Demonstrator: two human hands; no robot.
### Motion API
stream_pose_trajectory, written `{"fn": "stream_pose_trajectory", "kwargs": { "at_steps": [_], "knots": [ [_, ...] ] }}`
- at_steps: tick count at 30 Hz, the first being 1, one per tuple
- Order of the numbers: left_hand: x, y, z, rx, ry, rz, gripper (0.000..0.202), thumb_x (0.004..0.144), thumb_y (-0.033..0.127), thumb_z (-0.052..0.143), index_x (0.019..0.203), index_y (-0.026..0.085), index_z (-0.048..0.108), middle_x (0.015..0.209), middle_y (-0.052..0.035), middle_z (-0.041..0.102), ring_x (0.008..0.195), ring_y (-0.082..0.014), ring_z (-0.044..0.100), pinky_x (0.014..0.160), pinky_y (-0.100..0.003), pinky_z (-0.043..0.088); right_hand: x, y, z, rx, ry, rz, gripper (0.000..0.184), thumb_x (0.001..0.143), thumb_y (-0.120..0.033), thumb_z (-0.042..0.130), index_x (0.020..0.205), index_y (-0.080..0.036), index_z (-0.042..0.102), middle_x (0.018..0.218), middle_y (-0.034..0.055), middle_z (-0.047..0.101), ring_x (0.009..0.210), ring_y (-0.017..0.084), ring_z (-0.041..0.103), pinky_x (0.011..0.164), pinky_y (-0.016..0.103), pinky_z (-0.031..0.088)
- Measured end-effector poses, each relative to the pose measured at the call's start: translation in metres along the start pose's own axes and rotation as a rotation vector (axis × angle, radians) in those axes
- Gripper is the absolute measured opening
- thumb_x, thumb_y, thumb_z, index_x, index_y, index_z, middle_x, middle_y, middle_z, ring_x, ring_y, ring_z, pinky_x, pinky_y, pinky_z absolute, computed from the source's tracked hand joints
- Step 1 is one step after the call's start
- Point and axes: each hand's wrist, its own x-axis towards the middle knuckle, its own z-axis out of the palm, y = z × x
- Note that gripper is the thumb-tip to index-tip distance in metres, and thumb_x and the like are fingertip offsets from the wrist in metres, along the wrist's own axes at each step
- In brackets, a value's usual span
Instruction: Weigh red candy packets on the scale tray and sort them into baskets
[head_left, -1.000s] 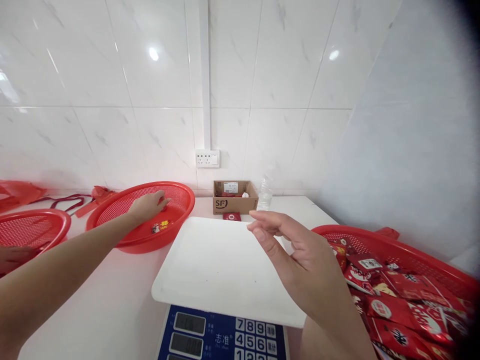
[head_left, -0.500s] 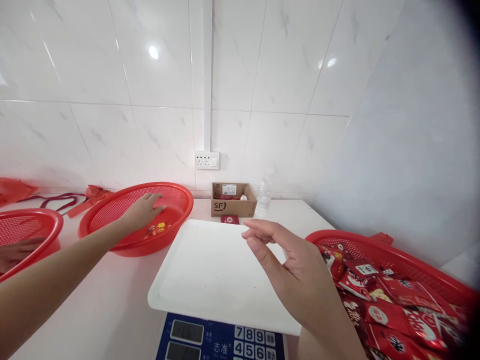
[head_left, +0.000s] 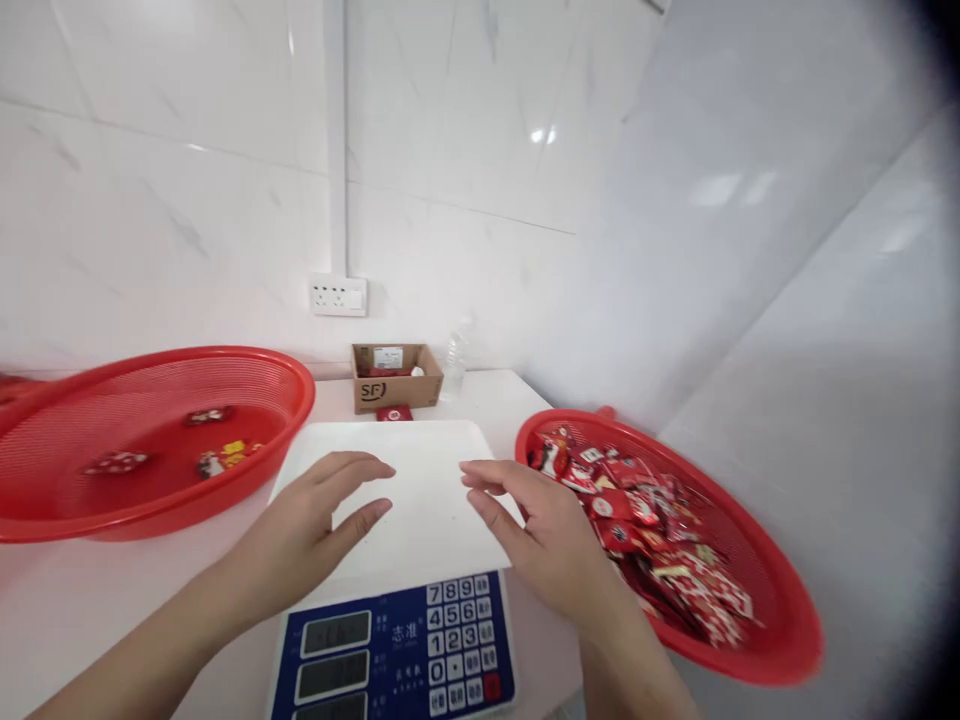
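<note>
My left hand hovers over the near left part of the white scale tray, fingers apart and nothing in them. My right hand hangs over the tray's near right corner, fingers loosely curled and spread, also holding nothing. Below them is the scale's blue keypad panel with its displays. To the left stands a red mesh basket with a few small red packets in it. On the right, a second red basket holds several red snack packets.
A small cardboard box and a clear plastic bottle stand at the back against the tiled wall, below a wall socket. A red packet lies in front of the box. A white wall runs close along the right.
My left hand has left the left basket and come back over the scale tray. My right hand has dropped lower over the tray. The view has turned right, bringing the right basket fully in.
</note>
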Motion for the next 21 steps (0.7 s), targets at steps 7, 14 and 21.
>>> {"fn": "stream_pose_trajectory", "kwargs": {
  "at_steps": [7,14,21],
  "knots": [
    [0.006,-0.008,-0.015,-0.157,-0.055,-0.089,0.035,0.086,0.052,0.044,0.107,0.029,0.060,0.113,-0.0016,0.063,0.083,-0.0183,0.063,0.052,-0.021,0.049,-0.032,0.065,-0.054,-0.367,-0.164,0.471,0.032,0.088,-0.030,0.043,0.113,-0.021,0.060,0.118,0.0066,0.062,0.110,0.024,0.056,0.095,0.040,0.043],
    [-0.001,-0.005,-0.023,-0.244,-0.099,-0.140,0.035,0.086,0.052,0.044,0.105,0.028,0.061,0.106,-0.0025,0.067,0.092,-0.0206,0.063,0.056,-0.023,0.049,-0.033,0.104,-0.045,-0.331,-0.659,0.682,0.056,0.081,-0.032,0.052,0.135,-0.020,0.046,0.146,0.0073,0.033,0.133,0.030,0.031,0.109,0.045,0.026],
    [-0.003,-0.007,-0.020,-0.208,-0.103,-0.067,0.034,0.087,0.049,0.042,0.106,0.028,0.061,0.107,-0.0020,0.067,0.087,-0.0212,0.064,0.061,-0.028,0.051,-0.032,0.087,-0.037,-0.316,-0.458,0.646,0.047,0.084,-0.029,0.042,0.128,-0.017,0.054,0.138,0.0112,0.045,0.127,0.032,0.040,0.103,0.049,0.032]
  ]
}}
